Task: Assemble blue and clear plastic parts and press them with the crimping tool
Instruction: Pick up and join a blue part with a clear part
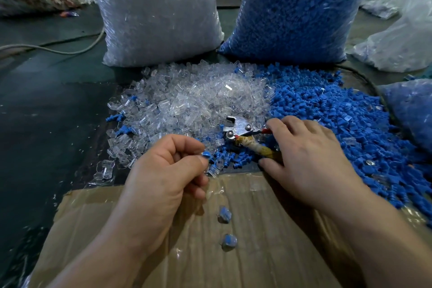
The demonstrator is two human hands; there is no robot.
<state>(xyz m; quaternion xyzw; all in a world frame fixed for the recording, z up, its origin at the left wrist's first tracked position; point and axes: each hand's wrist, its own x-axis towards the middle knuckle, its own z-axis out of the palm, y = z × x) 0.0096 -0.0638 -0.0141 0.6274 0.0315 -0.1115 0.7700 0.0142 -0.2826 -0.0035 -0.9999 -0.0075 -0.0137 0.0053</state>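
While left hand (163, 170) pinches blue part (206, 154), right hand (311, 154) grasps crimping tool (238, 127)

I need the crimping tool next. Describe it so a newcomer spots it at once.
A clear-parts bag and a blue-parts bag stand at the back, a loose pile before each. Where the clear pile meets the blue pile, at the near edge, sits the crimping tool, handles in the right hand. It alone is metal: shiny riveted head, one handle wrapped in yellowish tape.
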